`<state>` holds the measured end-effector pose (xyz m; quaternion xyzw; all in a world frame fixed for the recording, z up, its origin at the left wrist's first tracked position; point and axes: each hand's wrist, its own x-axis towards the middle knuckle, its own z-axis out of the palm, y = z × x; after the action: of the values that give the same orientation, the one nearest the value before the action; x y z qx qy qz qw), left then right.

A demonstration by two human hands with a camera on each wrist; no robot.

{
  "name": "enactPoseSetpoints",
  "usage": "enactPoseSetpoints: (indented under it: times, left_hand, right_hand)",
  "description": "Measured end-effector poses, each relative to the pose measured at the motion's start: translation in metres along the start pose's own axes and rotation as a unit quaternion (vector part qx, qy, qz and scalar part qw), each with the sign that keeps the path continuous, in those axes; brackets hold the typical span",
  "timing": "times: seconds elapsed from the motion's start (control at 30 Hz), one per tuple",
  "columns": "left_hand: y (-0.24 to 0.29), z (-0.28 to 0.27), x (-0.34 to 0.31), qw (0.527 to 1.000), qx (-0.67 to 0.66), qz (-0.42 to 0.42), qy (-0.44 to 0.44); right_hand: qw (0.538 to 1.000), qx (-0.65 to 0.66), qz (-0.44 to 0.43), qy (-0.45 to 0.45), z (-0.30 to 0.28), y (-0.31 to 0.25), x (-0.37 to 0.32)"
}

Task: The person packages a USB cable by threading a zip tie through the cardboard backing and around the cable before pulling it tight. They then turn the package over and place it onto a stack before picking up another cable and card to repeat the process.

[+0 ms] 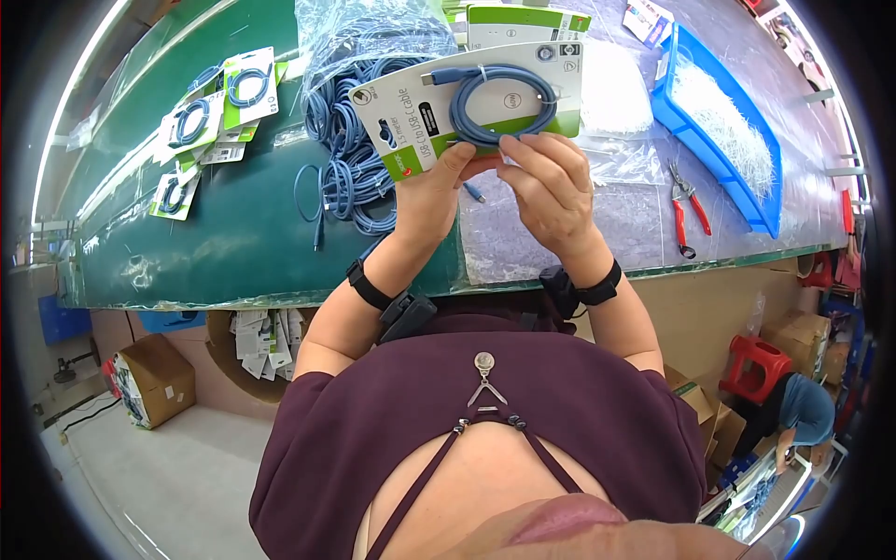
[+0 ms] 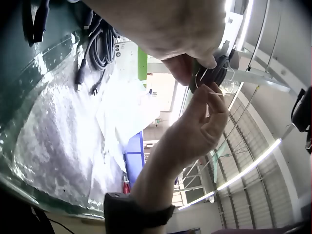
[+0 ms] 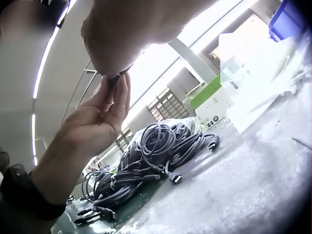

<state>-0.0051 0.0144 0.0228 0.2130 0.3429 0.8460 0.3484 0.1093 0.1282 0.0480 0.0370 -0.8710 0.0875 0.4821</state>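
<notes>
A blue coiled USB-C cable (image 1: 504, 105) lies on a white and green printed card (image 1: 411, 117), raised above the table in front of me. My left hand (image 1: 431, 198) grips the card's lower edge, its thumb on the front. Beside it, my right hand (image 1: 553, 191) pinches the lower edge just under the coil, fingertips at the cable. A pale tie (image 1: 483, 72) crosses the top of the coil. In the left wrist view a thin pale strip (image 2: 215, 93) shows at the right hand's fingertips. The right thumb is hidden in the head view.
Loose blue cables (image 1: 350, 173) are heaped behind the left hand, partly in a clear bag (image 1: 373, 28). Carded cables (image 1: 191, 121) lie at the left. On the right are red-handled cutters (image 1: 689, 210) and a blue bin (image 1: 714, 154) of thin clear strips.
</notes>
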Motion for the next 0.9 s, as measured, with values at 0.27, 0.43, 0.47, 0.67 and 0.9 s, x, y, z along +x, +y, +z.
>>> enactPoseSetpoints:
  times: [0.27, 0.43, 0.47, 0.67, 0.9]
  left_hand:
    - [0.000, -0.011, 0.000, 0.975, 0.183, 0.126, -0.014]
    - [0.023, -0.006, 0.008, 0.803, 0.452, 0.360, -0.144]
    - [0.027, -0.004, 0.011, 0.785, 0.445, 0.396, -0.169]
    - [0.036, -0.006, 0.013, 0.762, 0.475, 0.400, -0.186]
    - [0.036, 0.001, 0.014, 0.793, 0.428, 0.402, -0.162]
  right_hand:
    - [0.999, 0.023, 0.009, -0.038, 0.004, 0.002, -0.010]
    - [0.999, 0.019, 0.045, 0.021, 0.011, -0.002, -0.016]
    - [0.998, 0.019, 0.050, 0.028, 0.012, -0.002, -0.015]
    - [0.995, 0.045, 0.087, 0.026, 0.011, -0.007, -0.011]
    - [0.769, 0.479, 0.391, 0.163, 0.026, -0.019, -0.031]
